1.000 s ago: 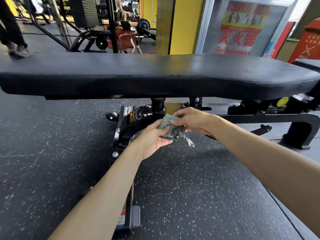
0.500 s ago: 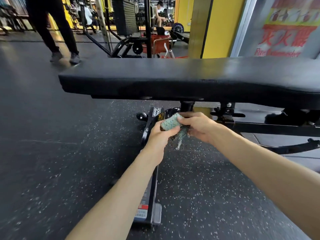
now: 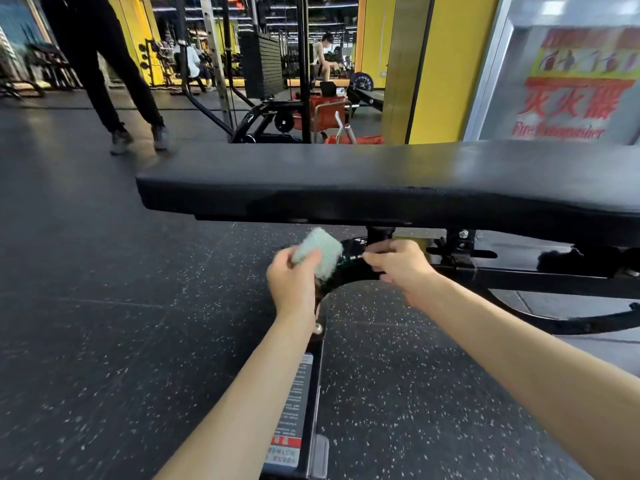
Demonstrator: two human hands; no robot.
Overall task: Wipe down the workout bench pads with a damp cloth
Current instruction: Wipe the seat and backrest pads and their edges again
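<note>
I see the cloth (image 3: 317,252) folded into a small, thick, light green pad. It is up in the air, just under the front edge of the bench pad (image 3: 381,181) and not touching it. The left hand (image 3: 294,284) holds it from below. The thumb and fingers are curled up around the bottom of the cloth and pinch it tight.

The right hand (image 3: 398,268) is close beside the cloth, but there is a small gap between them. Its fingers are curled in and pressed together. I cannot tell if they pinch something tiny or nothing at all.

The bench pad is long, black and flat. It runs across in front of both hands, a little higher than they are. Under it is the black metal frame (image 3: 519,275). One bar of the frame comes toward me on the floor, between the two arms, and it has a sticker (image 3: 294,410) with small words on it.

The floor (image 3: 104,306) is dark with little white dots. Behind the bench, a person's legs (image 3: 114,81) in dark pants stand on the left. A yellow post (image 3: 446,64) and a blurry red sign (image 3: 568,98) are on the right.
</note>
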